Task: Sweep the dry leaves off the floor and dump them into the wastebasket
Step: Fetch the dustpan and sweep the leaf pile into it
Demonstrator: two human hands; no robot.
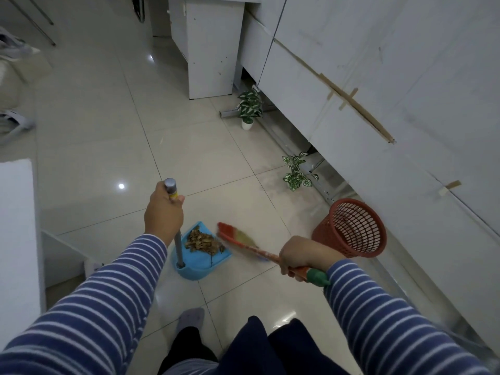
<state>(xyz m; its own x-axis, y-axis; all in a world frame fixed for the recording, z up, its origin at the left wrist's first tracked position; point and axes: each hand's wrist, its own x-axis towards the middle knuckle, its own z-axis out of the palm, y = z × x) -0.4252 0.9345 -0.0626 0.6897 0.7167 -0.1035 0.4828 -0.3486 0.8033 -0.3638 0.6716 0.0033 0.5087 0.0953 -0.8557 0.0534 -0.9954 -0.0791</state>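
Observation:
A blue dustpan (pixel 198 259) rests on the tiled floor with a heap of dry brown leaves (pixel 202 241) lying in it. My left hand (pixel 163 214) grips the top of the dustpan's upright grey handle (pixel 177 246). My right hand (pixel 303 257) holds a short orange broom (pixel 238 239) by its handle, and the bristles sit at the pan's right edge, blurred. The red mesh wastebasket (pixel 351 229) stands on the floor just right of my right hand, its opening towards me.
Two small potted plants (pixel 249 107) (pixel 296 172) stand on the floor beside the white cabinets (pixel 378 77) along the right. A white cabinet (pixel 208 47) is ahead and a white surface (pixel 16 226) at the left. My feet are below.

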